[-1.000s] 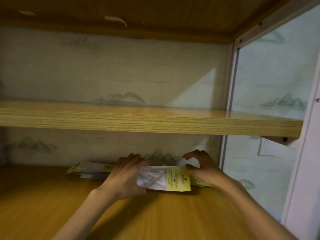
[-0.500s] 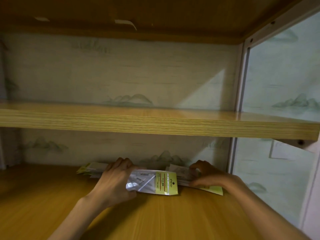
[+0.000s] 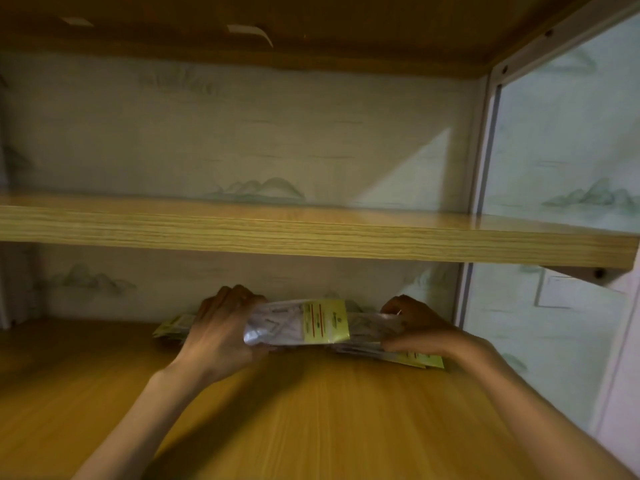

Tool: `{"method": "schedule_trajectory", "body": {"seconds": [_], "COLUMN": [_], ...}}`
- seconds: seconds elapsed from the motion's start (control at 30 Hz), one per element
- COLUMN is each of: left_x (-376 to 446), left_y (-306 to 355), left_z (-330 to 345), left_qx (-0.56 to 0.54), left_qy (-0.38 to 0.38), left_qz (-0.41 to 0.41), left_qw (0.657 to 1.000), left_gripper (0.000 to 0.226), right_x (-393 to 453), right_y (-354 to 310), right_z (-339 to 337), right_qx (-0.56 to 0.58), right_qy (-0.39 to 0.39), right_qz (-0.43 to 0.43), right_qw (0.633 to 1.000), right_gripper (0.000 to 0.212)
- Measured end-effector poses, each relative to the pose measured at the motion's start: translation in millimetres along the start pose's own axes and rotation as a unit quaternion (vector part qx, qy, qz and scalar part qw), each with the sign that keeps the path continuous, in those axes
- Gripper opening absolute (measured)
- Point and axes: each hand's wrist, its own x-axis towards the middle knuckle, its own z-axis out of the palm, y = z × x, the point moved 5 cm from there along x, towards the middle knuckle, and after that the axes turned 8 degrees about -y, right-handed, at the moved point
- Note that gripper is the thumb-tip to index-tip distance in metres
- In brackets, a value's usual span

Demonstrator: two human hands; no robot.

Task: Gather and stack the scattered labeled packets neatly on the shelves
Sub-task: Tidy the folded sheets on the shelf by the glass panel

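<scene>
Since half a second earlier, the clear packet [image 3: 298, 323] with the yellow label had risen off the lower shelf [image 3: 311, 410] and tilted up, near the shelf's back edge. The left hand [image 3: 221, 337] gripped its left end and the right hand [image 3: 415, 327] pinched the right end, probably to square it over the pile of packets [image 3: 408, 356] beneath. One packet was held; several lay under it, another cluster [image 3: 173, 327] behind the left hand, uncountable. The upper shelf [image 3: 311, 233] carried nothing visible.
</scene>
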Motion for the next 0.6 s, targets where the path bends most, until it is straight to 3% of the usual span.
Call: {"method": "schedule_trajectory", "body": {"seconds": [0.2, 0.37, 0.6], "left_x": [6.2, 5.5, 0.5], "left_y": [-4.8, 6.1, 28.6], "left_z": [-8.9, -2.4, 5.3], "left_qx": [0.003, -0.002, -0.026], "left_qy": [0.033, 0.024, 0.017], "left_qz": [-0.042, -0.029, -0.002], "left_qw": [0.999, 0.999, 1.0], "left_gripper": [0.073, 0.077, 0.07], "right_x": [-37.0, -55.5, -83.8], "right_y": [-12.1, -10.6, -8.8], "right_z": [5.6, 10.7, 26.7], "right_qx": [-0.045, -0.034, 0.003], "right_qy": [0.007, -0.014, -0.054], "right_qz": [-0.02, -0.041, -0.078], "right_qw": [0.999, 0.998, 0.995], "right_gripper": [0.077, 0.064, 0.065]}}
